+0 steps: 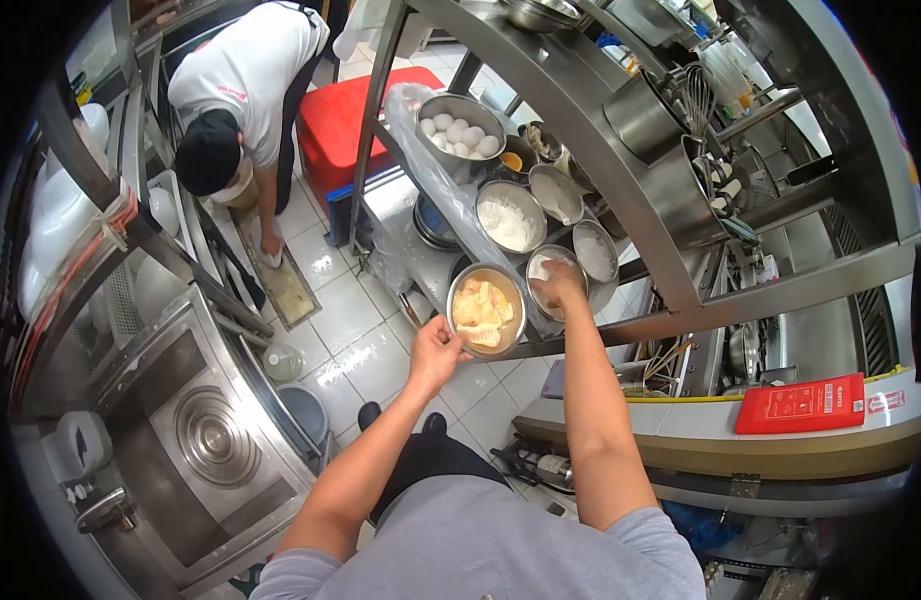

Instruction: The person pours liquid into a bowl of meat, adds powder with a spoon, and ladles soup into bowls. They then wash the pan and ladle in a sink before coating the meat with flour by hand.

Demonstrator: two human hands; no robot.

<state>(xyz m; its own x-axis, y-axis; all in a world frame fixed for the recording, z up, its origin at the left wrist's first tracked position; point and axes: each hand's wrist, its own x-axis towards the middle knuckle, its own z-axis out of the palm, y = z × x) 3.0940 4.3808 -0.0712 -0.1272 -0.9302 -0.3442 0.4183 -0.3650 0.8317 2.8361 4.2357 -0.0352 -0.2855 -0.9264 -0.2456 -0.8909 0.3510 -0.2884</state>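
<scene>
My left hand (437,354) is closed on the near-left rim of a metal bowl (521,326), thumb at the edge. Pale yellow, wet-looking pieces (484,303), like raw meat, lie in this bowl. Just to its right, my right hand (560,285) reaches down into a smaller metal bowl of white powder (544,263). Its fingers are curled at the powder and partly hidden by the hand itself. Beyond stand more bowls of white powder: a larger one (512,222) and others (556,194) (595,251) beside it.
A metal bowl of white eggs (459,133) stands at the shelf's far end. Steel shelf posts (641,210) rise close to my right arm. A sink (216,437) is at left. A co-worker (243,90) bends over the tiled floor near a red container (351,130).
</scene>
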